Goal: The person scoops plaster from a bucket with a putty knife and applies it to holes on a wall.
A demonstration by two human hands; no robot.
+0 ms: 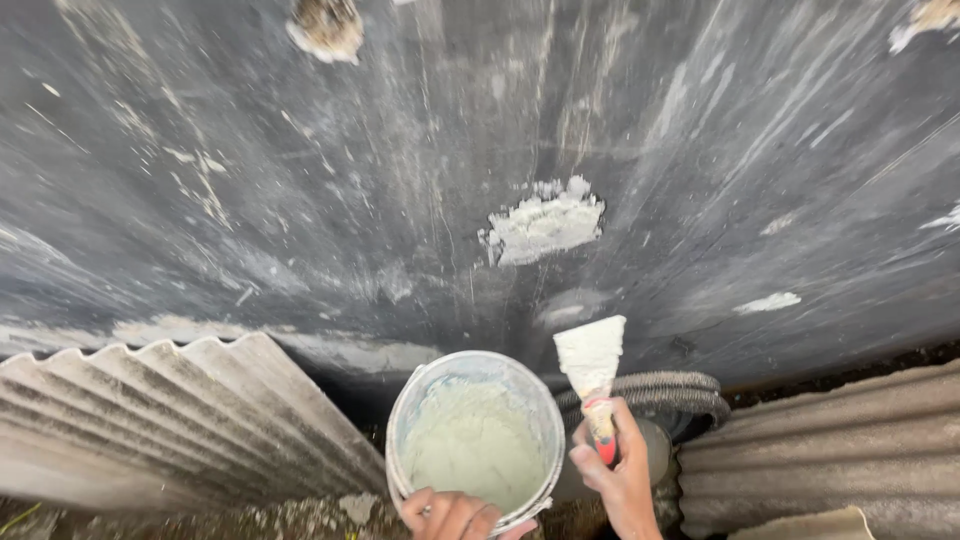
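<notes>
My left hand (452,514) grips the near rim of a round white bucket (402,420) that holds pale greenish-white putty. My right hand (620,468) is closed on the red handle of a putty knife (592,362). Its wide blade points up and is coated in white putty. The blade is held just right of the bucket, in front of a dark grey wall (300,200). A rough patch of fresh white putty (545,224) sits on the wall above the blade, apart from it.
Corrugated grey sheets lean at the lower left (170,410) and lower right (830,440). A ribbed grey hose (670,392) curls behind the knife. Two more filled spots show at the wall's top left (328,28) and top right (930,18).
</notes>
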